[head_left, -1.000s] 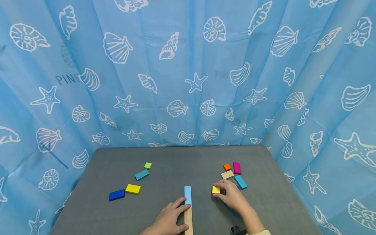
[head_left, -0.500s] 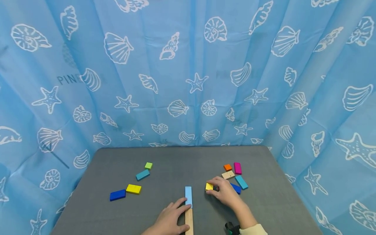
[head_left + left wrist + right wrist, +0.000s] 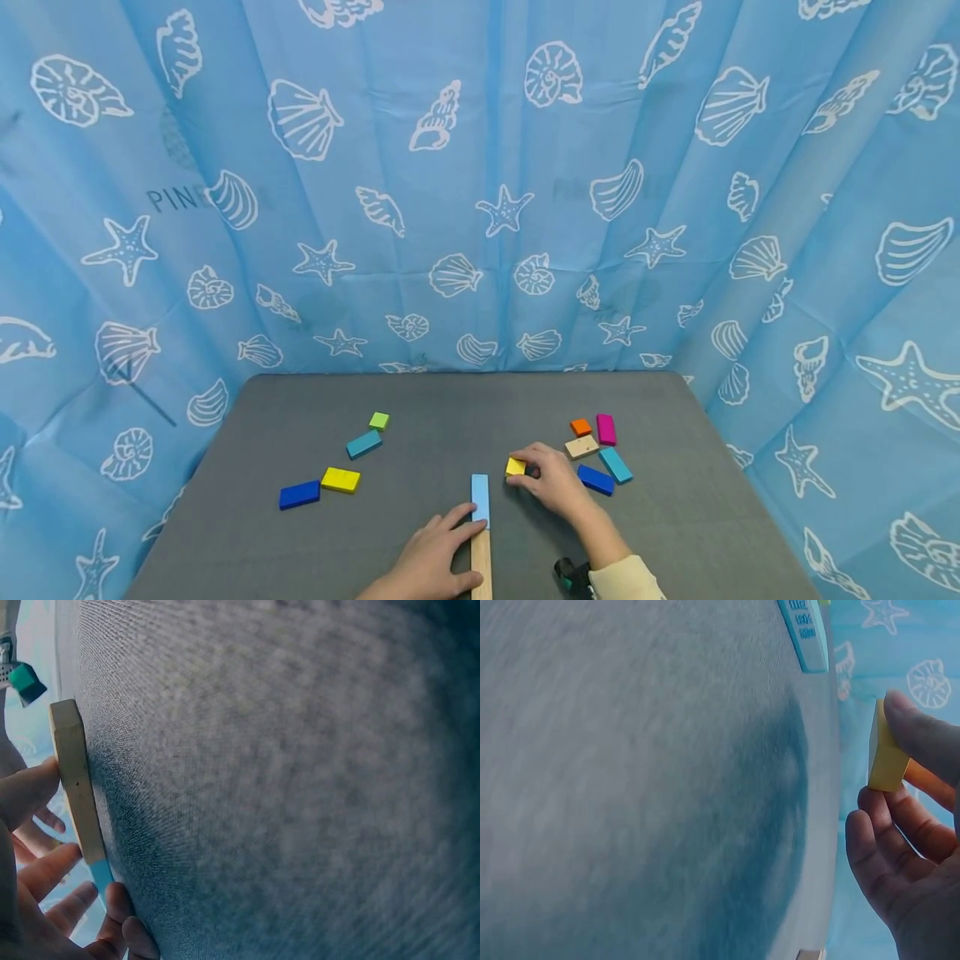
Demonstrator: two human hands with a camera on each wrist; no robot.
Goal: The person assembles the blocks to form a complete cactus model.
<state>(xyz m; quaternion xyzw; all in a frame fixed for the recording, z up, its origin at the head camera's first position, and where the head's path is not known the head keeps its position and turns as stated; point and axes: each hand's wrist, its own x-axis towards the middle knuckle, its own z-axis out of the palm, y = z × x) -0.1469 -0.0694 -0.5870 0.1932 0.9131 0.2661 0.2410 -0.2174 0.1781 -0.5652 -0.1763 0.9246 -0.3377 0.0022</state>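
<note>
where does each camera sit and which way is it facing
Head: worn on the head, facing forward and down at the gray table and blue curtain; left hand and right hand both show.
Left wrist: worn there, looking along the wooden block and light blue block; left hand near, part of the right hand behind.
Right wrist: worn there, looking across the gray table at the yellow block; the right hand shows, pinching it.
Shared: the yellow block, in head and right wrist views.

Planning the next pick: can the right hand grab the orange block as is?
Probably not: the right hand pinches a yellow block, and the beige block sits on the near side of the orange block.
</note>
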